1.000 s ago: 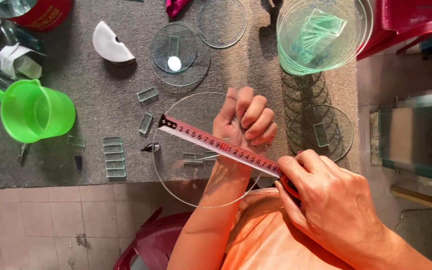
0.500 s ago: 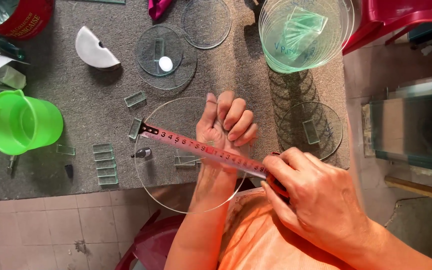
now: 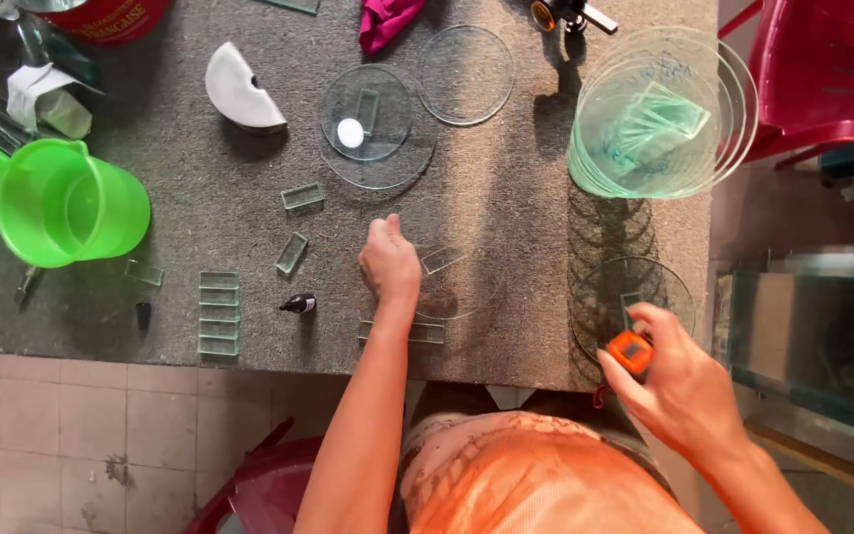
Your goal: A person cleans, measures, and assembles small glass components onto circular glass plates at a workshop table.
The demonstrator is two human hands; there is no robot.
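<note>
Two hands are showing: the left hand (image 3: 388, 263) and the right hand (image 3: 679, 386). One green jug (image 3: 61, 203) is sitting on the bench (image 3: 506, 188). One orange tape measure (image 3: 631, 351) and one white half-disc (image 3: 239, 94) are showing.

One labelled container is in view: a red can (image 3: 106, 15) at the top left edge of the grey mat (image 3: 506, 198), cut off by the frame. Its label is a red band with pale lettering. Below it, near the mat's left edge, lies a crumpled white paper wrapper (image 3: 46, 97), partly opened, with glass pieces beside it. No signs and no screens are visible. The remaining items carry no visible labels.
</note>
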